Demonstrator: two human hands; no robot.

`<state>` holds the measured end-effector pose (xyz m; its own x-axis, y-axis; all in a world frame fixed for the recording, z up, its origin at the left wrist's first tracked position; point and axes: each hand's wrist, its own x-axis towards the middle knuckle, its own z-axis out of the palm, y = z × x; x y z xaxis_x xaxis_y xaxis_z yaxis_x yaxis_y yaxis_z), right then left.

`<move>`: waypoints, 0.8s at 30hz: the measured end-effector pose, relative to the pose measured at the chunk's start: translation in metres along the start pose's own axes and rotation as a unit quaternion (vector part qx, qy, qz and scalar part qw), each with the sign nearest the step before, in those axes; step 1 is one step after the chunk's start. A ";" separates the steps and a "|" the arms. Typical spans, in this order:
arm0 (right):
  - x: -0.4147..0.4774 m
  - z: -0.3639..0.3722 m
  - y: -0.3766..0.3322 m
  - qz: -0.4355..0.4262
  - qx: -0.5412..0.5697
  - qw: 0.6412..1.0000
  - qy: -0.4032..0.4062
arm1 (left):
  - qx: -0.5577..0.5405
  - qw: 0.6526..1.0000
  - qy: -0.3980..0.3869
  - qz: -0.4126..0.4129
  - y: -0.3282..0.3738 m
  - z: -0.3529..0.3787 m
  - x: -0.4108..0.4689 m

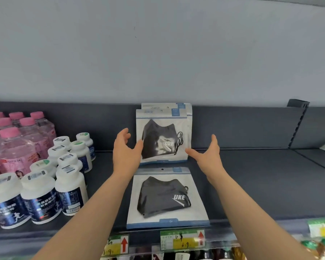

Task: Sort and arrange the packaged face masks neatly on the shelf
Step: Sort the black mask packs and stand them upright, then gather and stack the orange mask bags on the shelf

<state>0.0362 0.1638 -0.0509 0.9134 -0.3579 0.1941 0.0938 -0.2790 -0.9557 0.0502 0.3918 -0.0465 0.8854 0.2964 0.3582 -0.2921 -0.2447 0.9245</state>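
Shows mask pack [161,136] upright, long axis vertical, header up, between left hand [125,151] and right hand [208,156], fingers spread, clasping nothing.

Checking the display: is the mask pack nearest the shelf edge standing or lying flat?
Lying flat: the near mask pack rests face up on the shelf, unlike the upright packs behind.

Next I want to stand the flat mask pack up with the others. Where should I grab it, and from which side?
Take the flat mask pack by its near edge, from the front, I'd say. It lies face up with that edge close to the shelf lip, so fingers could slide under and a thumb pinch on top. White bottles stand near its left side.
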 end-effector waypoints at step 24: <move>-0.065 -0.231 0.022 -0.050 -0.045 0.997 0.030 | -0.067 0.986 -0.149 0.043 0.102 0.172 -0.156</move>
<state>-0.1122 -0.0249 -0.0334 0.8751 -0.3766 0.3040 0.1458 -0.3936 -0.9076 -0.0558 0.1617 -0.0303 0.9159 -0.0090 0.4013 -0.3991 -0.1275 0.9080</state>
